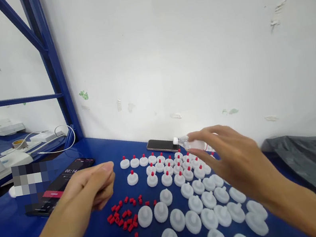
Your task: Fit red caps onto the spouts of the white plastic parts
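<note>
My left hand (98, 185) is closed in a loose fist above the blue table, left of the caps; whatever its fingers hold, if anything, is hidden. My right hand (225, 149) hovers over the right part of the caps, thumb and fingers apart, with nothing visible in its grip. Several white round caps with red tips (166, 179) stand in rows towards the back. Nearer me are several white caps without red tips (192, 222), some tilted. Small loose red tips (126, 217) lie scattered below my left hand. Behind my right fingers lies a clear bottle (195, 144), partly hidden.
A dark phone (162, 145) lies near the wall. Another phone (62, 183) with a timer display is partly behind my left forearm. A blue metal frame (56, 71) rises at left, beside white devices and cables (19, 158). Dark plastic sheeting (308, 166) lies at right.
</note>
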### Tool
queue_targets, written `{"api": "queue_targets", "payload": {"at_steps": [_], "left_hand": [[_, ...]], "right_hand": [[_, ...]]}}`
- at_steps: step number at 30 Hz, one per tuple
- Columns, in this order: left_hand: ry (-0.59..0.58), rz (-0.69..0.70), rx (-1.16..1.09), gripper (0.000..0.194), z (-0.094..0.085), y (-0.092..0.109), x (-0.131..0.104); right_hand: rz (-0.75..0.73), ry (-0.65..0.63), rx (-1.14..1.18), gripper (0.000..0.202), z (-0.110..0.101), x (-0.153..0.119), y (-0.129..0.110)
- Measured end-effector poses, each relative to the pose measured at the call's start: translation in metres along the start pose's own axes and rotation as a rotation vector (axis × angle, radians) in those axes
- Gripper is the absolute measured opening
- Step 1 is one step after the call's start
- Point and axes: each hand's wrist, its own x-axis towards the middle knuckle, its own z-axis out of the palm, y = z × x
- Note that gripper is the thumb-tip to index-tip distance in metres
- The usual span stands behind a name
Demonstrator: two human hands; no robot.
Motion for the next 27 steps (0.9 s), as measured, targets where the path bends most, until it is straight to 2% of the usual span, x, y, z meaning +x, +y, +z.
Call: {"api": "queue_targets", "payload": {"at_steps": [1, 3, 6, 8, 10, 13, 18, 24, 27], "left_hand": [[0.0, 0.026, 0.1, 0.052, -0.003, -0.003, 0.001], [-0.075, 0.062, 0.302, 0.044, 0.001, -0.011, 0.001], [-0.175, 0.118, 0.538, 0.033, 0.02, -0.026, -0.001], [-0.233, 0.134, 0.635, 0.033, 0.032, -0.035, 0.0], [-0.311, 0.129, 0.725, 0.038, 0.039, -0.04, 0.003], [-0.399, 0.108, 0.827, 0.041, 0.039, -0.036, 0.008], [-0.439, 0.103, 0.931, 0.04, 0.038, -0.025, 0.012], [-0.478, 0.385, 0.952, 0.049, 0.037, -0.039, 0.008], [-0.485, 0.45, 0.901, 0.052, 0.036, -0.047, 0.007]], "right_hand": [[0.057, -0.042, 0.036, 0.021, 0.005, -0.002, 0.007], [0.131, -0.152, 0.153, 0.022, 0.014, -0.004, 0.011], [0.191, -0.354, 0.327, 0.011, 0.022, -0.007, 0.001], [0.185, -0.448, 0.391, 0.007, 0.024, -0.01, -0.008], [0.131, -0.48, 0.426, 0.005, 0.025, -0.013, -0.012], [0.07, -0.502, 0.457, 0.005, 0.029, -0.015, -0.013], [0.081, -0.557, 0.47, 0.01, 0.038, -0.016, -0.012], [0.064, -0.573, 0.462, 0.009, 0.047, -0.019, -0.017], [0.051, -0.595, 0.453, 0.01, 0.048, -0.021, -0.018]]}}
